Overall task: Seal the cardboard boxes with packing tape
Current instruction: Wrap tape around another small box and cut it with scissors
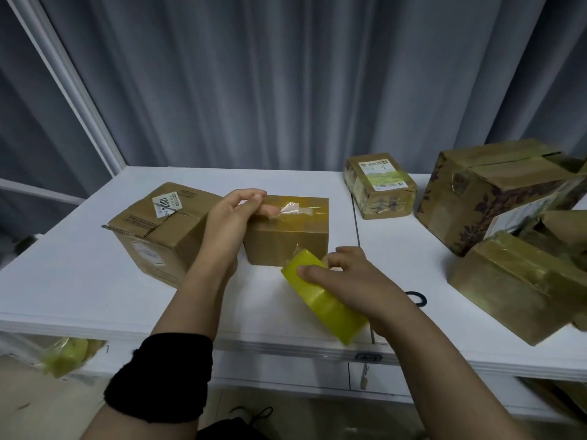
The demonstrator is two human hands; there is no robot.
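Single head view: looks forward and down, close over white table (79, 242), curtain behind.

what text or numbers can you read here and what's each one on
"2001": white sticker on the left cardboard box; the smaller digits before it are blurred.
"1-4", handwritten, uncertain: shipping label on the small taped box; its barcode and print are too small.
Stamps on the left cardboard box: blurred.
Pale label among the taped boxes at the right: unreadable.
Middle box, yellow tape roll: no text.
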